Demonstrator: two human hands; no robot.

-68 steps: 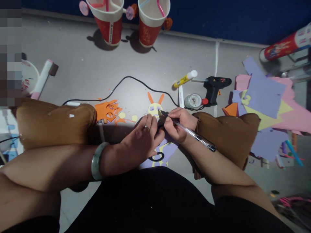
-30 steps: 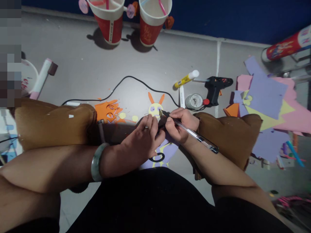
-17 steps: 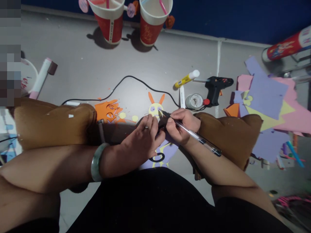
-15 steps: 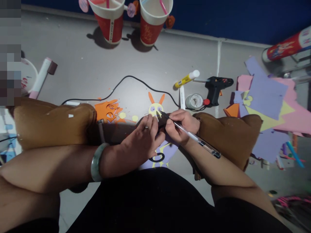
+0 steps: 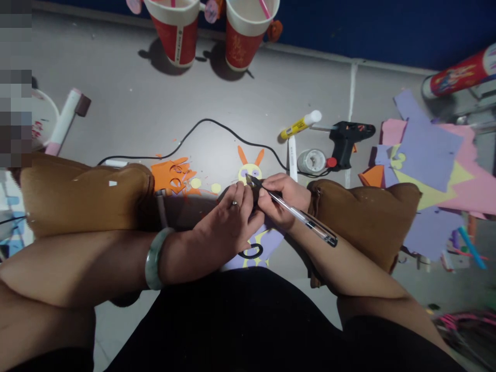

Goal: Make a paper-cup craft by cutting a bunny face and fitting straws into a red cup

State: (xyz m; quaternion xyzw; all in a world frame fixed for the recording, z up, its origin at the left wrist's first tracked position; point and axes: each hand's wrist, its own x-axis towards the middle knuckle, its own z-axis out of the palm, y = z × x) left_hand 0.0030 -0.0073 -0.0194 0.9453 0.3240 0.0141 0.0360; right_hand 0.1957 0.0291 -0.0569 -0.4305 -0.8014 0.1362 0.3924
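Note:
A yellow paper rabbit face (image 5: 256, 168) with orange ears and purple eye patches lies on the grey surface in front of me. My left hand (image 5: 227, 219) has its bent fingers on the lower edge of the face, gripping it in place. Pinched in my right hand (image 5: 285, 199) is a clear pen with black ends (image 5: 300, 217), its tip at the face beside the left eye patch. Below my left thumb, a black loop like a scissors handle (image 5: 260, 251) rests on purple and yellow paper (image 5: 273, 238). My fingers cover the bottom of the face.
Orange paper scraps (image 5: 166, 176) and yellow discs lie left of the rabbit. On the right are a glue stick (image 5: 300, 125), a black glue gun (image 5: 344, 144), a small glass jar (image 5: 312, 161) and stacked coloured paper (image 5: 430, 134). Two red cups (image 5: 178, 39) stand behind; a black cable crosses the surface.
My right hand and the pen have moved slightly left, bringing the tip from the middle of the face toward the left eye patch. My left hand holds its place.

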